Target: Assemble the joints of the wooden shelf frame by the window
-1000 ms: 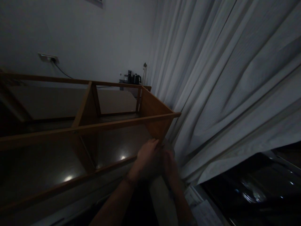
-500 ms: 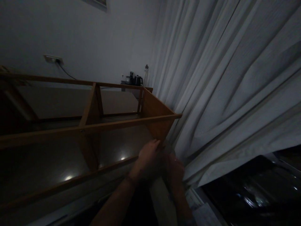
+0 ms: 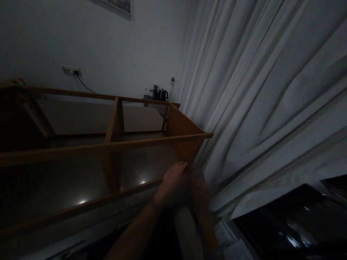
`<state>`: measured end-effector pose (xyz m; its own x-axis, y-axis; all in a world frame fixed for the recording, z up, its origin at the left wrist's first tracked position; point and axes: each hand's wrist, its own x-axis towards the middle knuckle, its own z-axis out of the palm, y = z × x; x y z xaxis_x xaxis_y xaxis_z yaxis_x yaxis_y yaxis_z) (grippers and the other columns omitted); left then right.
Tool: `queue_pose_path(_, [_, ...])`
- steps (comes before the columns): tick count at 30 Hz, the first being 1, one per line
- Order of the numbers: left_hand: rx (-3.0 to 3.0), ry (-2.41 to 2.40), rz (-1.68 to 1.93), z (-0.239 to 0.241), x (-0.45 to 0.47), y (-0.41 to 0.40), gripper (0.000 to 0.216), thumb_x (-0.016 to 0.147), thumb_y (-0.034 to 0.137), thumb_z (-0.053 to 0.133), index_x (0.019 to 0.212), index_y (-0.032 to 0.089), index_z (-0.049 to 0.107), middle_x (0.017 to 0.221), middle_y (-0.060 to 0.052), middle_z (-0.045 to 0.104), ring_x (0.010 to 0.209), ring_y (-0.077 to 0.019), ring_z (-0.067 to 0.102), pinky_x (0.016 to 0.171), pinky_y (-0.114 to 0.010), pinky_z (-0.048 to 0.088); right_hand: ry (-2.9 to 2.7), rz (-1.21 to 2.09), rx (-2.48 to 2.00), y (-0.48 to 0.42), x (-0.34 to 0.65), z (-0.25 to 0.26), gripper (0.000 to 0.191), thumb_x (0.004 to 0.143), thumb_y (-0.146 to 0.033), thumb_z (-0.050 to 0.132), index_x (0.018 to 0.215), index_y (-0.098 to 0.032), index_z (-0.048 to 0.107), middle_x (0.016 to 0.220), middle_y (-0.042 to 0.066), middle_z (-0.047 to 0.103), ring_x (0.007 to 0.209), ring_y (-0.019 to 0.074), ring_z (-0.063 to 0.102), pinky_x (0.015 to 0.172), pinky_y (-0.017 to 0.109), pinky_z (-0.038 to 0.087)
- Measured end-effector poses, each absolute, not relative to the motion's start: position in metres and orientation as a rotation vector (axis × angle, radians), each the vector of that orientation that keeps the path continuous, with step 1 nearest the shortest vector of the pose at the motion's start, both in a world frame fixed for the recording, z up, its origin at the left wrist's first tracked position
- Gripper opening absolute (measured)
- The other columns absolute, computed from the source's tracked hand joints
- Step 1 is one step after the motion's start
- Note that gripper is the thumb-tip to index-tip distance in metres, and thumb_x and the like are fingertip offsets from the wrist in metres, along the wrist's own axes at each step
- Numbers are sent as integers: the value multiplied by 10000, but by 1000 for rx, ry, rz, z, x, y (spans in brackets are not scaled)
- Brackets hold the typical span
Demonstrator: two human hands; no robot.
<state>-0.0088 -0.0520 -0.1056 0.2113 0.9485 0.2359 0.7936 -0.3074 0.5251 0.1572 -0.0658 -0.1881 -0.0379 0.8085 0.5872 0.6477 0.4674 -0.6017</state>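
Note:
A brown wooden furniture frame (image 3: pixel 158 139) with a divider and an end panel stretches from the left to the middle of the head view. At its near lower right corner, my left hand (image 3: pixel 174 177) is closed, its fingers bent against the foot of the end panel (image 3: pixel 187 148). My right hand (image 3: pixel 200 191) is just to the right, close by the same corner. Blur and darkness hide its fingers and anything in them.
White curtains (image 3: pixel 244 108) hang along the right side, close to the frame's end. A black glossy surface (image 3: pixel 298 224) lies at lower right. By the back wall stand a black kettle (image 3: pixel 163 95) and a coffee maker (image 3: pixel 155 93). A plugged-in cord runs from a wall socket (image 3: pixel 71 71).
The view has shifted slightly, so the frame and wall things sit a little further right and lower. Both hands stay at the same corner; the right one has moved slightly.

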Motion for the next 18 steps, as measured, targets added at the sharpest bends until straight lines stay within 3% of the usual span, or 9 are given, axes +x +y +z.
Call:
queue_pose_path(4, [2194, 1659, 751, -108, -8, -52, 346, 898, 249, 572, 1238, 192, 556, 1287, -102, 586, 1142, -214, 597, 983, -316, 468, -1575, 578, -1301, -67, 153, -187, 519, 931, -577, 427, 1052, -185, 745, 960, 98, 749, 803, 232, 680, 716, 340, 529])
queue_pose_path(8, [2206, 1653, 749, -108, -9, -53, 365, 902, 259, 568, 1257, 180, 545, 1302, -114, 578, 1170, -221, 583, 998, -319, 460, -1517, 679, -1312, -67, 152, -184, 585, 925, -618, 385, 1046, -170, 742, 957, 111, 749, 826, 244, 694, 734, 346, 540])
queue_pose_path(13, [2210, 1645, 751, -107, -9, -54, 320, 924, 275, 537, 1228, 177, 563, 1291, -118, 585, 1163, -225, 586, 1001, -335, 456, -1550, 603, -1250, -71, 150, -180, 476, 891, -543, 521, 1127, -162, 679, 1068, 127, 724, 940, 247, 691, 795, 360, 548])
queue_pose_path(18, [2200, 1648, 752, -109, -9, -54, 363, 925, 259, 537, 1280, 185, 531, 1328, -117, 566, 1219, -223, 556, 1029, -335, 436, -1530, 385, -1254, -73, 156, -183, 498, 829, -600, 573, 1085, -183, 665, 1022, 114, 730, 876, 235, 705, 719, 336, 550])
